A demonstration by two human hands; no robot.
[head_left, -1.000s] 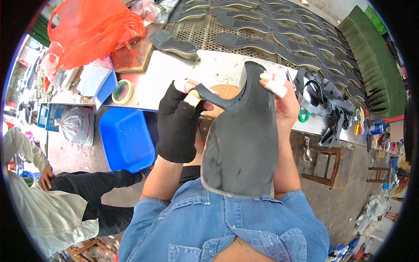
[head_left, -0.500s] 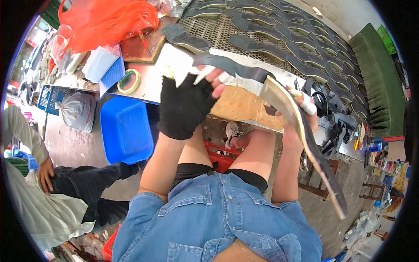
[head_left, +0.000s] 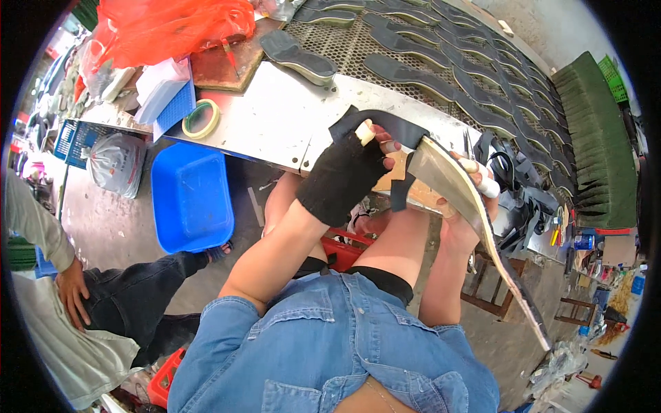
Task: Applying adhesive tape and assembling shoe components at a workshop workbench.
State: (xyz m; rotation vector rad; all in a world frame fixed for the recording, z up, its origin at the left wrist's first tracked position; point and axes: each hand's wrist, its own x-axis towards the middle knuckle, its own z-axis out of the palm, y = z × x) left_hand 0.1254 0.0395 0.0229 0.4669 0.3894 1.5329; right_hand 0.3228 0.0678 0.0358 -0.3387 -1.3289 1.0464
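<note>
My right hand [head_left: 468,210], with white tape on its fingers, grips a long curved shoe sole [head_left: 451,182] by its sides. The sole has a greyish face, a cream edge and a dark other side, and its far tip slants down to the right. From its upper end runs a black strip [head_left: 403,127]. My left hand [head_left: 344,172], in a black fingerless glove with taped fingertips, is closed on that strip, which bends over the fingers and has a loose end hanging below them. Part of the strip is hidden behind the glove.
Behind my hands is a white worktable [head_left: 251,131] with a tape roll [head_left: 201,118] and red plastic bag [head_left: 172,31]. A mesh rack [head_left: 348,48] holds several soles. Black strips [head_left: 520,199] lie right. Left stand a blue tub [head_left: 193,199] and a seated person [head_left: 76,296].
My left hand has moved right, toward the sole, and closed from spread fingers onto the black strip. The strip, stretched out to the left before, is now folded over. My right hand keeps its hold.
</note>
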